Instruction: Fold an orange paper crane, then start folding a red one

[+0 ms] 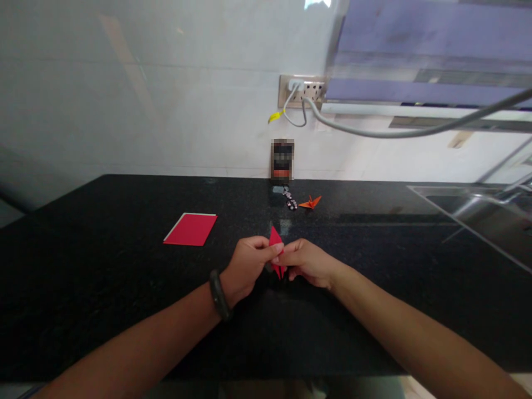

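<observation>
A red folded paper (275,237), long and pointed at its top end with a split lower end, is held just above the dark counter. My left hand (248,265), with a dark band on the wrist, pinches it from the left with the thumb on top. From the right, my right hand (308,261) grips the same paper near its middle, its fingertips meeting the left thumb. The fingers hide the middle of the paper. Beyond the hands an orange paper crane (311,204) sits on the counter. To the left lies a stack of square red paper (192,229).
A phone-like object (282,160), blurred out, leans against the wall with a beaded strap (291,204) before it. A grey cable (374,133) runs from the wall socket (301,91) to the right. At the far right is a metal sink (469,213) in the black counter (103,288).
</observation>
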A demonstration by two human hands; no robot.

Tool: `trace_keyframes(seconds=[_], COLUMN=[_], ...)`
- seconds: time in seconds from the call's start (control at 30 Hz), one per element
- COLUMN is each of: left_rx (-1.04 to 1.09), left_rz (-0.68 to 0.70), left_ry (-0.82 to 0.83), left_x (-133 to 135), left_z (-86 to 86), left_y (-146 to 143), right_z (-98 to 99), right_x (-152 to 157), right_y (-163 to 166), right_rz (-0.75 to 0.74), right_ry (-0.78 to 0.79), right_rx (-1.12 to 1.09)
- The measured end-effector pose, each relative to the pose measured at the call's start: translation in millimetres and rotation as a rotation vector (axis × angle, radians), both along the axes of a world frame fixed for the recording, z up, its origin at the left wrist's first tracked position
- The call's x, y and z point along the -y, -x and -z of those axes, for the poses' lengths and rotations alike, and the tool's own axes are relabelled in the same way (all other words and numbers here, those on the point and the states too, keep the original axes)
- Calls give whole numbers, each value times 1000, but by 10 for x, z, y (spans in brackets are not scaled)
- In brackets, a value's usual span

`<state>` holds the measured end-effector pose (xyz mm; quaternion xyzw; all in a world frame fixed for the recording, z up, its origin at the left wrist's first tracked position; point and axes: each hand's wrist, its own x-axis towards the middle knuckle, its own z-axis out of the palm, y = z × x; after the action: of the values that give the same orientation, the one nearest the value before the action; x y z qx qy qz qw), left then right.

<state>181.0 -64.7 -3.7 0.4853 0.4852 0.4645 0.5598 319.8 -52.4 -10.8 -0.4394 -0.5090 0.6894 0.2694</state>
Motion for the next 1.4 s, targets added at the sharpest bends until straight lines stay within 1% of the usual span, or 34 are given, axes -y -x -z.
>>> trace_keyframes(seconds=[0.1,0.27,0.4,0.5,0.57,0.67,0.7,0.77,0.83,0.87,0.9,0.93,0.97,1.03,1.1,1.2,1.27,1.37,1.4], left_rx=[58,74,96,96,99,96,105,182,247,257,260,264,265,258,232,226,214,196,197], left_rz=[1,-36,-23,-58,-92,-171,-210,-346,-414,-419,-399,-368,-329,-268,-208,-94,-87,-174,-212], left_ry=[31,22,-15,-36,-48,-91,-108,-146,-181,-171,-133,-96,-59,-37,-19,7,3,-30,-39], left_x=[-52,-73,-35,9,25,-16,-51,-139,-217,-240,-248,-242,-223,-157,-75,22,44,19,5], left_z=[-28,-88,-108,-98,-97,-134,-155,-200,-228,-229,-221,-205,-184,-136,-98,-72,-70,-75,-76], left_y=[-65,-108,-72,-60,-58,-5,35,141,242,275,289,283,259,170,64,-44,-60,-24,-8], right_z=[-16,-83,-125,-131,-125,-92,-74,-40,-29,-36,-51,-71,-92,-128,-143,-133,-131,-164,-184], right_x=[-38,20,111,154,175,212,224,238,229,217,202,185,171,155,159,187,202,192,177], right_y=[-7,4,51,102,129,131,119,77,30,9,-6,-14,-15,3,39,85,81,3,-36], right_rz=[56,116,148,144,140,136,128,91,81,65,67,103,137,176,137,68,60,-1,-52], right_ry=[21,-23,-105,-201,-254,-277,-273,-284,-226,-191,-165,-171,-189,-225,-231,-246,-248,-203,-171], right_rx=[-42,-69,-36,26,74,159,192,272,336,322,296,269,224,134,82,106,121,130,152])
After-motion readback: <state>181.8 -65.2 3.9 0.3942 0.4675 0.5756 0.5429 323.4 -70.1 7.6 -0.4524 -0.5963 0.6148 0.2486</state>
